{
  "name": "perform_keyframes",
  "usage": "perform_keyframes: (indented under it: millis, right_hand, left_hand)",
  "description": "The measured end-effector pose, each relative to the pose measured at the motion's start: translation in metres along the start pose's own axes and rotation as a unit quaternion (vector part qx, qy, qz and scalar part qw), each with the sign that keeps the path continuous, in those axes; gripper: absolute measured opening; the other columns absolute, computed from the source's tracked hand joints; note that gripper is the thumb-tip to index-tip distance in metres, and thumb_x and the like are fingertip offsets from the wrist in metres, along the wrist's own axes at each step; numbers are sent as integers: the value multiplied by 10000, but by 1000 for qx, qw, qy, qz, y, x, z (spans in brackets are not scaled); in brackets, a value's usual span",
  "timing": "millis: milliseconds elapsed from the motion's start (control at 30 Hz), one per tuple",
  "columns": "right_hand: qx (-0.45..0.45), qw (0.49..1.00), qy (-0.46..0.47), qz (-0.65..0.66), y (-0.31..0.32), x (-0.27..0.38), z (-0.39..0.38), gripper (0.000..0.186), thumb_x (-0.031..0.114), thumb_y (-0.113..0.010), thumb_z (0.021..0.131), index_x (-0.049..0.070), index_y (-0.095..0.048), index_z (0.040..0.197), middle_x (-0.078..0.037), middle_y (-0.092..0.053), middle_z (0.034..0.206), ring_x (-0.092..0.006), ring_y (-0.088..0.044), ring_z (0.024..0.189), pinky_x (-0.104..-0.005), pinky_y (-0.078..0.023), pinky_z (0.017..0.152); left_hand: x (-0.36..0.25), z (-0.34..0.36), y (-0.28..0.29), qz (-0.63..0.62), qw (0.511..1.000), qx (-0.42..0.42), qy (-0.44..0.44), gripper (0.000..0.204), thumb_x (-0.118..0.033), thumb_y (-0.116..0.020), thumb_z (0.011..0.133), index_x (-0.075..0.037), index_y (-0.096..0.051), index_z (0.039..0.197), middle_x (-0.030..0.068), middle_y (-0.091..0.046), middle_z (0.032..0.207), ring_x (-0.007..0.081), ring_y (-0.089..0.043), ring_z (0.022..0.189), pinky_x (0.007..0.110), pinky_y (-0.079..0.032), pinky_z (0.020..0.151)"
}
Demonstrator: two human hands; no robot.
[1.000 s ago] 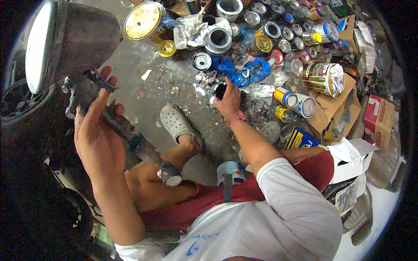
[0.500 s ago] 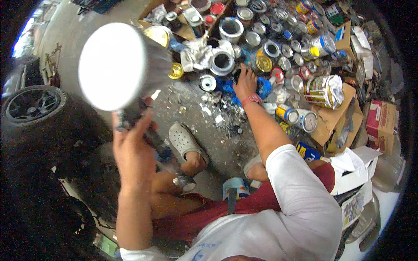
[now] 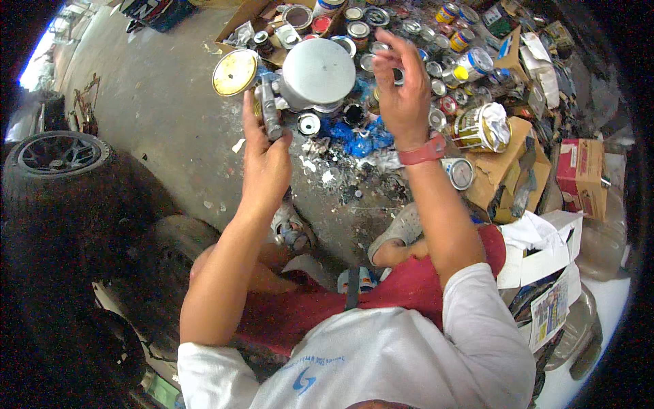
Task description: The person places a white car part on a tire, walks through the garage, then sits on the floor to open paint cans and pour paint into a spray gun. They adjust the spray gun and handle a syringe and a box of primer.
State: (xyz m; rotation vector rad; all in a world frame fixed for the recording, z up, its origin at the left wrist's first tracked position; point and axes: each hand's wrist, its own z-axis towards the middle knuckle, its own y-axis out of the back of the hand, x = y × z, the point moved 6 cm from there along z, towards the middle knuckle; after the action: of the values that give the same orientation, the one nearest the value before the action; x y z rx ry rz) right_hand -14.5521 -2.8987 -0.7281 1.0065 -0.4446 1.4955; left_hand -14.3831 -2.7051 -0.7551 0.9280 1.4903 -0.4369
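Observation:
My left hand (image 3: pixel 266 163) is closed round the grip of a spray gun (image 3: pixel 270 112), holding it upright over the cans. On the gun sits a wide round cup with a pale grey lid (image 3: pixel 319 71), which hides some cans beyond. To the right of the cup, my right hand (image 3: pixel 407 95) is raised with fingers slightly bent and apart, holding nothing that I can see. A red band (image 3: pixel 422 150) circles that wrist. Below the cup lie a crumpled blue rag (image 3: pixel 361 138), a small dark open container (image 3: pixel 354 114) and a small white-rimmed tin (image 3: pixel 308 124).
Many paint cans (image 3: pixel 470 65) crowd the floor ahead and right. A yellowish round lid (image 3: pixel 235 72) lies left of the cup. A large wheel (image 3: pixel 61 157) stands at left. Flattened cardboard (image 3: pixel 504 170), a red-and-brown box (image 3: pixel 581 177) and a white carton (image 3: pixel 545 249) are at right.
My left hand has carried the spray gun rightward, over the cans. My right hand has lifted away from the dark container near the blue rag and come up beside the cup.

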Motion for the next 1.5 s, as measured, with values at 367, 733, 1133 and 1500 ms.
perform_keyframes:
  millis: [367,733,1133,1500]
  right_hand:
    - [239,925,64,-287,91,81,-78,726,268,-932,699,65,-612,1318,-178,-587,1134,-392,-655,1031,-486,-559,832]
    - [102,990,-69,-65,179,24,-60,766,278,-948,712,72,-622,1374,-151,-673,1217,-327,-661,1130,-404,-523,1012]
    - [10,989,-137,52,193,-31,-48,783,425,-934,758,39,-631,1369,-156,-726,1222,-281,-689,1135,-408,-528,1009]
    - [99,914,-342,-192,57,-173,-220,954,265,-963,675,94,-463,1470,-216,-579,1367,-419,-588,1247,-483,-511,1045]
  left_hand:
    - [37,-82,-107,144,976,33,-161,905,76,-531,817,21,-161,1642,352,-462,1497,513,-466,1355,519,-335,1179]
    - [118,-125,-126,26,995,87,-45,857,10,-545,941,-137,-157,1691,206,-226,1720,312,-193,1596,378,-176,1269]
    - [175,-115,-111,-35,996,37,68,811,-57,-595,1026,-163,-140,1688,118,-537,1449,215,-523,1226,345,-418,972]
    - [238,-107,-90,-106,979,-60,164,711,-302,-612,1076,-172,-231,1662,104,-614,1377,219,-619,1172,371,-496,901]
